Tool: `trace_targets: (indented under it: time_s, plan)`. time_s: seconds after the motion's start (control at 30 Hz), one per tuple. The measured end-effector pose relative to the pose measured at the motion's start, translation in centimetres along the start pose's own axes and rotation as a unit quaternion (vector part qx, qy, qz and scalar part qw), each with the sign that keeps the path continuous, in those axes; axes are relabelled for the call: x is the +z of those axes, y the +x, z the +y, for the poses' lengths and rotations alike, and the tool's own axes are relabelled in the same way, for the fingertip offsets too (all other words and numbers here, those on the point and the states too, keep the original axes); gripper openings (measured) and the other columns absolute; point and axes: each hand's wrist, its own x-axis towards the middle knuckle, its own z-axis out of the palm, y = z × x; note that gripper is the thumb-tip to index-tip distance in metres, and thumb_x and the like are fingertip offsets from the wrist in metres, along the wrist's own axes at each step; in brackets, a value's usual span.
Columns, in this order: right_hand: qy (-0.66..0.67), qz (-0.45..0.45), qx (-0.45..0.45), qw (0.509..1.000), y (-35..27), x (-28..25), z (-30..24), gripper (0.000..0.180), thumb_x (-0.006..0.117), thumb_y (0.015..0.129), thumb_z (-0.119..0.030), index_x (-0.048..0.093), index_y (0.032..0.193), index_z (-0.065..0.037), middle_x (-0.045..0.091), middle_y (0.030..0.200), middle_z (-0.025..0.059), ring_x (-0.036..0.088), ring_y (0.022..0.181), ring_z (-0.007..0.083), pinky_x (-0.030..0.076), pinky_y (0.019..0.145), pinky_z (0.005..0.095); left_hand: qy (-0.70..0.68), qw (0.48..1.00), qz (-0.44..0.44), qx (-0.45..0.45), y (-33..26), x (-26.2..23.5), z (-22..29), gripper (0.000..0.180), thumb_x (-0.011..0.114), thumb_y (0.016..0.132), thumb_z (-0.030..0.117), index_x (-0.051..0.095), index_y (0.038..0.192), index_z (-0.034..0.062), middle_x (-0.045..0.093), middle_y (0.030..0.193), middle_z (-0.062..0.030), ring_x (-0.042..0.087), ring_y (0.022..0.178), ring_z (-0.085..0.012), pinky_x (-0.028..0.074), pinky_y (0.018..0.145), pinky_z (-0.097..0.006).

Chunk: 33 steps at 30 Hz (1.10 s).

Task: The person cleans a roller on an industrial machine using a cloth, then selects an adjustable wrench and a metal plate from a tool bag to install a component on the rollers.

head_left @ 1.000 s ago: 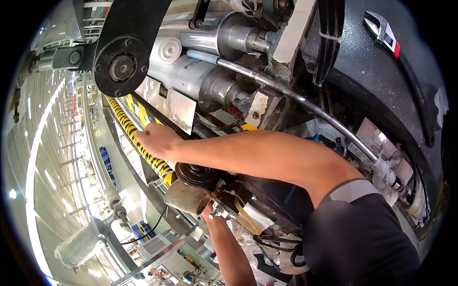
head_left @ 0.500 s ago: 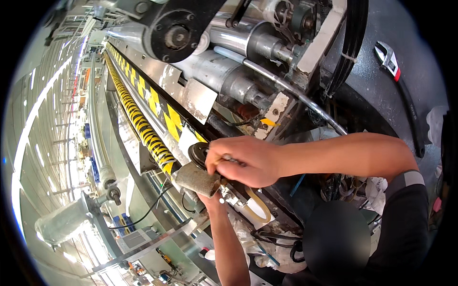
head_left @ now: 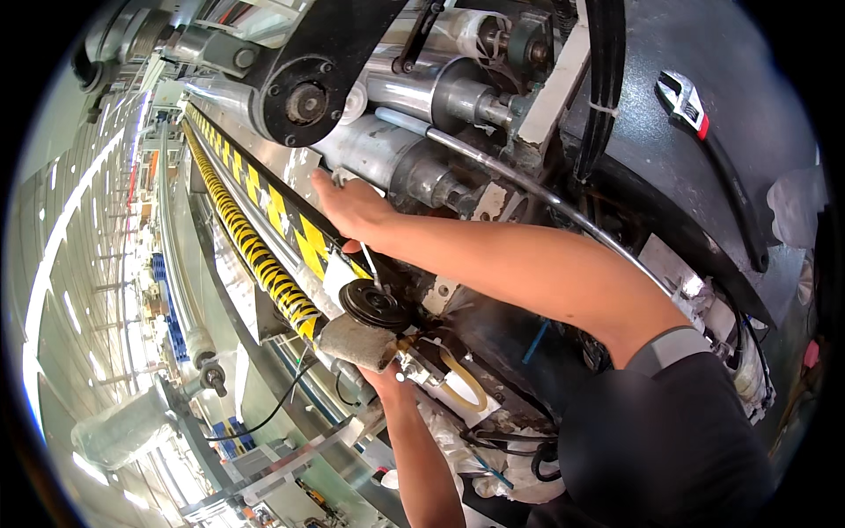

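Observation:
My right hand [head_left: 352, 209] is bent closed around the upper part of a thin metal rod [head_left: 371, 264], above the striped rail. The rod's lower end meets a round black wheel [head_left: 377, 304] with grooved rings. A rough grey-beige block [head_left: 356, 341] sits just in front of the wheel. My left hand [head_left: 378, 378] reaches up against the underside of this block, and its fingers are hidden behind it. Beside the left wrist are a brass-and-silver fitting [head_left: 418, 368] and a curved yellowish hose [head_left: 471, 387].
A yellow-and-black striped bar [head_left: 251, 233] runs away to the far left. Steel rollers [head_left: 378, 136] lie beyond the right hand. A long metal rod [head_left: 528, 185] crosses under the right forearm. An adjustable wrench [head_left: 713, 145] rests on the grey surface at right.
My right hand has moved from the wheel up and to the left, uncovering the wheel and the thin rod. My left hand stays under the block.

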Motion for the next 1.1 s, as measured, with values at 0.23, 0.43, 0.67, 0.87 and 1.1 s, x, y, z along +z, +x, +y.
trace_targets:
  time_s: [0.23, 0.43, 0.67, 0.87, 1.1]
  plan:
    - [0.001, -0.001, 0.069, 0.998, 3.1, 2.8, 1.5, 0.073, 0.022, 0.095, -0.057, 0.061, 0.09, 0.005, 0.063, 0.077, 0.0166, 0.061, 0.053, 0.0261, 0.053, 0.057, 0.0383, 0.04, 0.998, -0.033, 0.04, 0.5, -2.7, -1.8, 0.042, 0.062, 0.085, 0.02, 0.047, 0.119, 0.0017, 0.057, 0.106, -0.0084, 0.058, 0.09, -0.0183, 0.05, 0.077, -0.032]
    - [0.0, -0.022, 0.07, 0.997, 4.9, 5.3, 3.1, 0.064, 0.028, 0.094, -0.048, 0.059, 0.106, 0.006, 0.064, 0.098, 0.021, 0.065, 0.083, 0.0347, 0.052, 0.075, 0.0443, 0.044, 0.998, -0.031, 0.011, -0.8, 0.6, 0.3, 0.038, 0.062, 0.084, 0.019, 0.048, 0.115, 0.0017, 0.056, 0.102, -0.0078, 0.058, 0.086, -0.0178, 0.051, 0.076, -0.033]
    - [-0.017, -0.087, -0.079, 0.993, 1.1, 4.7, 1.6, 0.063, 0.036, 0.086, -0.05, 0.062, 0.094, 0.007, 0.064, 0.093, 0.0231, 0.063, 0.083, 0.0337, 0.047, 0.077, 0.0448, 0.015, 0.999, -0.026, 0.016, -1.5, 2.2, 1.9, 0.038, 0.061, 0.084, 0.017, 0.048, 0.117, 0.001, 0.057, 0.105, -0.0085, 0.057, 0.091, -0.0175, 0.05, 0.078, -0.031]
    - [-0.009, -0.244, -0.395, 0.886, -7.6, 1.4, 4.4, 0.031, 0.055, 0.08, -0.028, 0.044, 0.064, -0.004, 0.044, 0.056, 0.0059, 0.042, 0.052, 0.0152, 0.034, 0.051, 0.0342, 0.042, 0.999, -0.015, 0.027, -0.2, -0.7, 0.0, 0.047, 0.064, 0.086, 0.021, 0.044, 0.124, 0.0015, 0.055, 0.111, -0.0086, 0.057, 0.097, -0.0176, 0.049, 0.082, -0.032]
    - [0.004, -0.228, -0.408, 0.884, -9.2, -5.6, 4.8, 0.028, 0.044, 0.086, -0.024, 0.043, 0.067, -0.004, 0.039, 0.053, 0.0063, 0.041, 0.052, 0.0145, 0.035, 0.051, 0.0352, 0.119, 0.991, -0.007, 0.068, 0.1, 0.2, -0.1, 0.046, 0.063, 0.086, 0.02, 0.044, 0.123, 0.0016, 0.058, 0.108, -0.0086, 0.059, 0.09, -0.0166, 0.05, 0.074, -0.03]
